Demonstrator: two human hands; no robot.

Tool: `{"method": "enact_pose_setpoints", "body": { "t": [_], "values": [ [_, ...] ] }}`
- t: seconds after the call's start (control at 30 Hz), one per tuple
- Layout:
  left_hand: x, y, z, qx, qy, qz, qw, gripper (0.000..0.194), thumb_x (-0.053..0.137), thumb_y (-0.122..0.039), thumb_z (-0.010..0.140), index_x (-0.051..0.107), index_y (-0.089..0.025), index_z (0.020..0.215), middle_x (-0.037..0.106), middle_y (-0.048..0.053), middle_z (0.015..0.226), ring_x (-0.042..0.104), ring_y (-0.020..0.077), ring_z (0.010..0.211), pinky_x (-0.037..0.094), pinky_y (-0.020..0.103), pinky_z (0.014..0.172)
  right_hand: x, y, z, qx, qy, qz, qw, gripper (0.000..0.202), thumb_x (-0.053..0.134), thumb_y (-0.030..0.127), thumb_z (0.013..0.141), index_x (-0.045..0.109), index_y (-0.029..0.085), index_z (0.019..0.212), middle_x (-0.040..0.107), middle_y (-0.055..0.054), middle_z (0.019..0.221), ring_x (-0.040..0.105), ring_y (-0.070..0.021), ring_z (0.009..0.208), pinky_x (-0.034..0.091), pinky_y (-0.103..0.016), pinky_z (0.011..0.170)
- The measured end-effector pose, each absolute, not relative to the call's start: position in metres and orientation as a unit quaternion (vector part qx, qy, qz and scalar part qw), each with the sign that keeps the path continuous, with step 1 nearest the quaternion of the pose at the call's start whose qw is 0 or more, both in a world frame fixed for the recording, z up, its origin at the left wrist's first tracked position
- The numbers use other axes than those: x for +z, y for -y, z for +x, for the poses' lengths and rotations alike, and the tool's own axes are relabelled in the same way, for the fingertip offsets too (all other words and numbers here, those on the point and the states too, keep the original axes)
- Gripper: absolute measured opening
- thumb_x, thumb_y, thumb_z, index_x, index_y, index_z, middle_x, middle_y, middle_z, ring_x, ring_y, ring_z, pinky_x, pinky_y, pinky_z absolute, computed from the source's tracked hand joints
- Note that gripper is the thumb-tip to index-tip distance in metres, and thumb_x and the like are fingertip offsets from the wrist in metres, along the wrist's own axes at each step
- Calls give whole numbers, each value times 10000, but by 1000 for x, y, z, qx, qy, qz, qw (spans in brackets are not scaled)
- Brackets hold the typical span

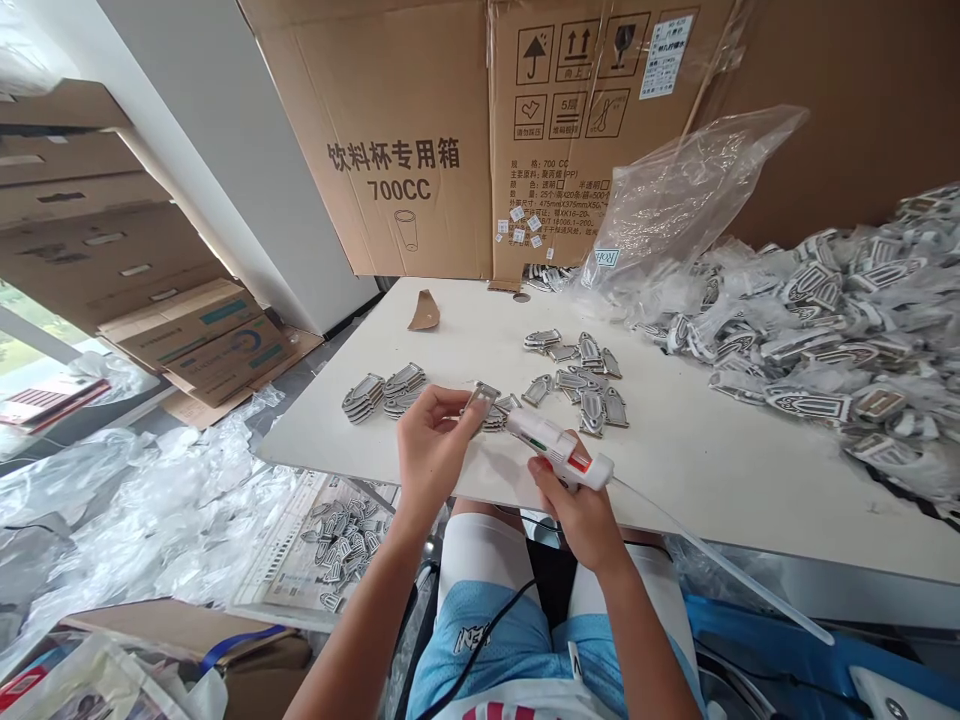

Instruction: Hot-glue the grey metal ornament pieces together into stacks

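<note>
Slotted metal plate [486,392] is over the worktop [660,450], pinched by the fingers [469,420] of your left hand [431,445], your right hand [576,500] wrapped round the glue gun [551,442], nozzle [514,420] near enough that a slip could burn you.

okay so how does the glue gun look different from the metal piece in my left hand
The glue gun is mostly white with a red part, while the metal piece is silvery.
The glue gun is bulkier; the metal piece is small and flat.
The glue gun is in your right hand, the metal piece in your left hand.
Both are held, not lying on the table.
</note>
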State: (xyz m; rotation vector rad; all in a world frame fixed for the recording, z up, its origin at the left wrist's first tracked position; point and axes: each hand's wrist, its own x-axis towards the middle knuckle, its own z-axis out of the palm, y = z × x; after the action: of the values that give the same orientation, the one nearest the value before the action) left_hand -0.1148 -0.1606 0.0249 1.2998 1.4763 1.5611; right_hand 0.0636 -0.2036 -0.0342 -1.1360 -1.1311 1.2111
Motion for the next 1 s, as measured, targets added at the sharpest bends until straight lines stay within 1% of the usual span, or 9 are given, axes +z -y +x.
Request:
{"method": "enact_pose_setpoints", "body": {
  "t": [0.17, 0.37, 0.47, 0.53, 0.63, 0.7, 0.8, 0.9, 1.0],
  "values": [
    [28, 156, -122, 596, -540, 483, 347, 279, 836, -417, 842, 697, -198, 945, 760, 44, 898, 774, 209, 820, 602, 294, 690, -37, 198, 69, 600, 363, -395, 594, 411, 792, 530, 908, 650, 222, 1140, 545, 53, 742, 295, -48, 451, 212, -224, 435],
    [32, 147, -144, 551, -552, 514, 357, 246, 744, -403, 908, 656, -218, 1044, 723, 42, 1026, 740, 163, 771, 579, 280, 668, -36, 195, 68, 601, 336, -376, 620, 366, 808, 479, 908, 662, 224, 1125, 554, 56, 747, 323, -30, 443, 198, -206, 429],
    [37, 128, -153, 502, -567, 568, 321, 220, 709, -353, 911, 661, -229, 1087, 736, 53, 1098, 735, 163, 790, 580, 308, 743, -34, 195, 67, 598, 334, -376, 624, 362, 812, 480, 902, 660, 233, 1119, 546, 63, 737, 325, -34, 437, 201, -203, 423],
    [42, 109, -157, 416, -573, 643, 290, 215, 680, -301, 903, 695, -242, 1109, 762, 57, 1128, 746, 189, 868, 568, 330, 816, -32, 194, 66, 592, 327, -376, 634, 356, 812, 483, 905, 660, 235, 1110, 543, 65, 735, 321, -34, 430, 197, -201, 417],
    [48, 77, -159, 272, -606, 715, 217, 199, 648, -262, 871, 764, -266, 1034, 801, 35, 1081, 736, 228, 997, 541, 336, 877, -30, 193, 66, 594, 313, -369, 642, 345, 807, 483, 914, 657, 237, 1104, 541, 66, 739, 321, -30, 423, 200, -199, 410],
    [47, 58, -158, 231, -616, 724, 209, 182, 679, -244, 819, 792, -261, 960, 813, 41, 1036, 736, 252, 1015, 541, 331, 855, -29, 192, 67, 599, 304, -365, 645, 338, 803, 480, 917, 653, 242, 1103, 535, 70, 735, 319, -28, 420, 210, -198, 407],
    [40, 40, -156, 183, -621, 732, 214, 165, 744, -202, 709, 805, -237, 859, 823, 51, 937, 747, 266, 946, 544, 316, 784, -28, 191, 68, 597, 293, -365, 652, 340, 803, 484, 913, 644, 244, 1093, 538, 72, 738, 316, -27, 417, 211, -194, 399],
    [37, 31, -153, 135, -621, 742, 214, 135, 759, -179, 649, 794, -227, 771, 820, 43, 851, 744, 254, 842, 539, 302, 722, -28, 190, 67, 590, 283, -369, 660, 352, 807, 487, 904, 635, 244, 1092, 540, 72, 749, 319, -24, 415, 207, -189, 392],
    [42, 26, -146, 101, -615, 757, 198, 121, 746, -155, 631, 783, -227, 720, 816, 44, 831, 747, 265, 844, 549, 315, 753, -28, 188, 66, 579, 265, -372, 676, 358, 815, 481, 892, 631, 243, 1084, 550, 68, 767, 321, -21, 408, 209, -187, 385]
  ]
}}
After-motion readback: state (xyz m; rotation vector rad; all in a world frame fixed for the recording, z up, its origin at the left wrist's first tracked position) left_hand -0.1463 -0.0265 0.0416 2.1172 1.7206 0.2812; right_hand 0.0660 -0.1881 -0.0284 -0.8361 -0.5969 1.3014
